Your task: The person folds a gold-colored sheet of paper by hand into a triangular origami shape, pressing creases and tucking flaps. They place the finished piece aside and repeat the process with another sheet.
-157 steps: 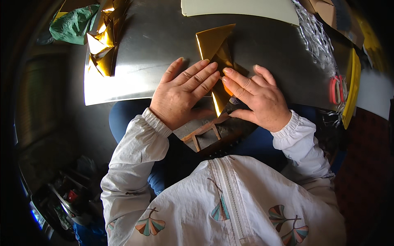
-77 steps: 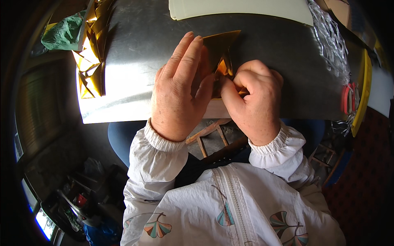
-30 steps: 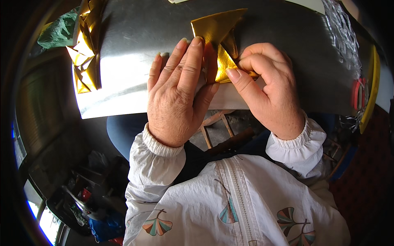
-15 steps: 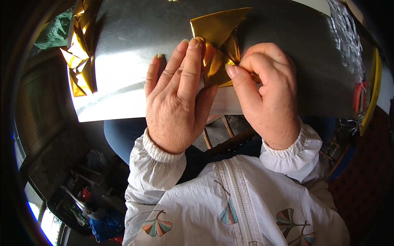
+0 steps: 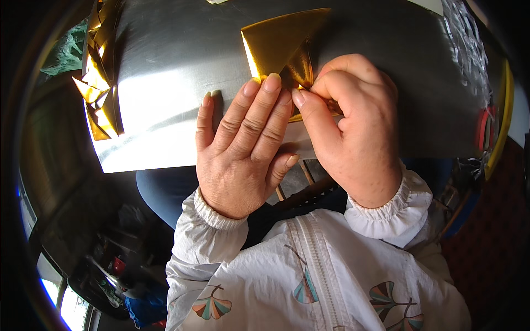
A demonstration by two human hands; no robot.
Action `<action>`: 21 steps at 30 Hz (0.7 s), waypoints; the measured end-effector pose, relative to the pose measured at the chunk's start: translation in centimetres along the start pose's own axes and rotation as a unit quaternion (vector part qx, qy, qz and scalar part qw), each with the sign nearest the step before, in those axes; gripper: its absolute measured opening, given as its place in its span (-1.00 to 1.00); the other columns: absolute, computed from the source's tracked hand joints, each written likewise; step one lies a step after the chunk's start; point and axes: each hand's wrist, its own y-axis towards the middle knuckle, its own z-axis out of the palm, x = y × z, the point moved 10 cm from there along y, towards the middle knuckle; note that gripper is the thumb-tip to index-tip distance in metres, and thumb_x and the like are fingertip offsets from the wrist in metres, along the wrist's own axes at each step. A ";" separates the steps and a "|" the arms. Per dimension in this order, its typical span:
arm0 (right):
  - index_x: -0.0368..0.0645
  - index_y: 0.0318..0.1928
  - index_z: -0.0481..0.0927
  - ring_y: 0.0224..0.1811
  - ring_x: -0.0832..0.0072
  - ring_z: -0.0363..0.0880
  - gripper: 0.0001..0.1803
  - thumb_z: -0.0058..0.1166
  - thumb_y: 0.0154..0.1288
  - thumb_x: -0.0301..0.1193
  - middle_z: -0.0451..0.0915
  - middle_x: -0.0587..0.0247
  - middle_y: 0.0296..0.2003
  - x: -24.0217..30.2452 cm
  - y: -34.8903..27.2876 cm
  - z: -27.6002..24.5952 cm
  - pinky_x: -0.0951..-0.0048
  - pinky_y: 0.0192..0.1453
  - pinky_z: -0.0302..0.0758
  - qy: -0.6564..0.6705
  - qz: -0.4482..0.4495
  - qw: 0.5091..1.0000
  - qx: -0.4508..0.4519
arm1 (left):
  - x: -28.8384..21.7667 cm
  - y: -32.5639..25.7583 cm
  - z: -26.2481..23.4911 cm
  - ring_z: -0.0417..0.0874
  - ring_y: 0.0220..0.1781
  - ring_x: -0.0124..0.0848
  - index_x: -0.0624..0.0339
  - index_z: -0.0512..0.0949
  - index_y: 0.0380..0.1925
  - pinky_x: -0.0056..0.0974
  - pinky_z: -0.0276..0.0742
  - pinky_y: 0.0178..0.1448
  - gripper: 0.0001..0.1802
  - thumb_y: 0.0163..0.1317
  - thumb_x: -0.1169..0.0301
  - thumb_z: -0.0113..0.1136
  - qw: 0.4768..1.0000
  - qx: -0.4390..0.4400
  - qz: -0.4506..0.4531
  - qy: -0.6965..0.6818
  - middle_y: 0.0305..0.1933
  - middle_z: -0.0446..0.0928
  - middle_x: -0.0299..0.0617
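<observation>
A sheet of glossy gold foil paper [image 5: 279, 44], folded into a sharp-edged triangular shape with a mirror-like sheen, lies on the smooth, grey, brushed-metal worktop [image 5: 165, 110], at its near edge in front of the person. The left hand [image 5: 243, 149] lies flat, palm down, its fingers [image 5: 259, 105] straight and together, their tips pressing the lower edge of the paper against the worktop. The right hand [image 5: 353, 127] is curled, its thumb and fingers pinched shut on a small flap at the paper's lower right corner, thumb tip just beside the left fingertips. The paper's lower part is hidden under both hands.

At the worktop's left edge sits a heap of crumpled gold foil pieces [image 5: 99, 77], all creases and points, with green netting [image 5: 69, 49] beyond it. On the right lie crinkly clear plastic wrap [image 5: 466, 44], a yellow curved rim [image 5: 505, 110] and a red-handled object [image 5: 486, 127].

Compared with half a second ago, the left hand has slid slightly toward the right hand, so the fingertips of both now meet at the fold; the paper itself lies where it did
</observation>
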 end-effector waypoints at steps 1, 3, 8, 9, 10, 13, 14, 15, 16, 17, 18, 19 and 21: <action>-0.29 -0.53 0.47 -0.52 0.35 0.47 -0.80 0.25 0.11 -0.58 0.52 0.15 -0.44 0.1 0.0 0.0 0.36 -0.43 0.41 0.000 -0.005 1.000 0.000 | -0.1 -0.1 0.1 0.17 0.57 -0.35 -0.07 0.36 0.39 0.07 -0.19 0.61 -0.30 0.40 -0.21 -0.17 1.000 0.005 0.002 0.006 0.51 0.25 -0.32; -0.29 -0.49 0.50 -0.45 0.33 0.50 -0.83 0.26 0.12 -0.56 0.54 0.14 -0.39 0.0 0.0 0.1 0.37 -0.36 0.43 -0.006 -0.009 1.000 0.020 | -0.2 -0.2 0.3 0.18 0.56 -0.35 -0.05 0.36 0.38 0.07 -0.19 0.61 -0.28 0.39 -0.22 -0.18 1.000 0.010 0.004 0.009 0.50 0.26 -0.30; -0.29 -0.26 0.59 -0.15 0.27 0.59 -0.81 0.29 0.10 -0.56 0.59 0.08 -0.14 -0.3 -0.5 -1.0 0.38 -0.07 0.51 0.038 -0.033 0.997 0.050 | -0.1 -0.2 0.2 0.21 0.55 -0.35 -0.01 0.37 0.38 0.08 -0.17 0.60 -0.23 0.37 -0.26 -0.20 1.000 0.009 0.007 0.015 0.48 0.29 -0.27; -0.29 -0.20 0.60 -0.08 0.25 0.60 -0.76 0.30 0.09 -0.56 0.60 0.07 -0.08 -0.5 -0.7 -1.5 0.38 0.00 0.52 0.046 -0.032 0.997 0.052 | -0.1 -0.2 0.2 0.21 0.55 -0.34 0.00 0.37 0.38 0.08 -0.17 0.60 -0.22 0.37 -0.27 -0.20 1.000 0.010 0.005 0.018 0.48 0.30 -0.27; -0.29 -0.10 0.58 0.03 0.24 0.59 -0.66 0.32 0.06 -0.58 0.57 0.04 0.04 -0.8 -0.8 -1.7 0.36 0.11 0.52 0.026 -0.025 0.997 0.068 | -0.1 -0.2 0.3 0.22 0.54 -0.34 0.00 0.37 0.38 0.09 -0.17 0.59 -0.22 0.36 -0.28 -0.21 1.000 0.010 0.004 0.021 0.48 0.30 -0.27; -0.29 -0.13 0.59 0.03 0.27 0.59 -0.67 0.33 0.05 -0.59 0.56 0.02 0.08 -1.0 -1.3 -2.2 0.37 0.10 0.52 0.015 -0.030 0.996 0.083 | -0.2 -0.2 0.4 0.23 0.54 -0.32 0.01 0.37 0.38 0.10 -0.16 0.59 -0.19 0.35 -0.30 -0.22 1.000 0.007 0.003 0.026 0.48 0.30 -0.26; -0.29 -0.14 0.59 0.03 0.28 0.59 -0.68 0.33 0.05 -0.59 0.55 0.02 0.09 -1.2 -1.4 -2.1 0.37 0.10 0.52 0.019 -0.011 0.995 0.094 | -0.2 -0.2 0.4 0.23 0.54 -0.31 0.01 0.37 0.38 0.11 -0.16 0.58 -0.19 0.35 -0.30 -0.23 1.000 0.005 0.002 0.025 0.48 0.30 -0.25; -0.28 -0.16 0.59 0.04 0.29 0.59 -0.70 0.33 0.05 -0.59 0.55 0.01 0.10 -1.2 -1.4 -1.9 0.38 0.09 0.53 0.022 -0.005 0.995 0.099 | -0.1 -0.3 0.4 0.23 0.54 -0.31 0.01 0.37 0.38 0.11 -0.15 0.58 -0.18 0.35 -0.31 -0.23 1.000 0.006 0.003 0.027 0.48 0.30 -0.25; -0.28 -0.17 0.60 0.04 0.30 0.59 -0.71 0.33 0.05 -0.59 0.55 0.01 0.11 -1.2 -1.5 -1.7 0.38 0.09 0.53 0.025 0.000 0.994 0.104 | -0.1 -0.3 0.4 0.23 0.54 -0.30 0.01 0.37 0.38 0.12 -0.15 0.58 -0.18 0.35 -0.31 -0.23 1.000 0.006 0.002 0.027 0.48 0.30 -0.25; -0.28 -0.20 0.60 0.04 0.31 0.59 -0.73 0.33 0.05 -0.59 0.54 0.00 0.12 -1.0 -1.4 -1.5 0.39 0.08 0.53 0.026 -0.007 0.994 0.103 | 0.0 -0.3 0.4 0.23 0.54 -0.30 0.01 0.37 0.38 0.12 -0.15 0.58 -0.18 0.34 -0.31 -0.23 1.000 0.007 0.001 0.028 0.48 0.30 -0.24; -0.27 -0.24 0.61 0.03 0.31 0.59 -0.77 0.33 0.05 -0.58 0.54 0.00 0.12 -0.7 -1.3 -1.3 0.39 0.07 0.52 0.022 -0.010 0.995 0.096 | -0.1 -0.4 0.5 0.20 0.55 -0.28 0.05 0.34 0.39 0.09 -0.17 0.58 -0.15 0.34 -0.33 -0.26 0.999 0.015 0.007 0.035 0.49 0.27 -0.21; -0.26 -0.27 0.61 0.03 0.31 0.58 -0.80 0.33 0.05 -0.58 0.54 -0.01 0.13 -0.5 -1.2 -1.0 0.39 0.07 0.51 0.018 -0.013 0.996 0.089 | -0.1 -0.4 0.6 0.17 0.57 -0.26 0.08 0.31 0.40 0.06 -0.20 0.59 -0.12 0.34 -0.34 -0.28 0.999 0.022 0.014 0.043 0.51 0.25 -0.17; -0.25 -0.33 0.61 0.02 0.31 0.58 -0.83 0.33 0.05 -0.57 0.54 -0.01 0.13 -0.1 -1.0 -0.7 0.38 0.06 0.50 0.003 -0.017 0.997 0.071 | -0.2 -0.3 0.6 0.15 0.58 -0.23 0.11 0.29 0.42 0.02 -0.19 0.59 -0.10 0.35 -0.35 -0.30 0.998 0.029 0.020 0.051 0.52 0.23 -0.13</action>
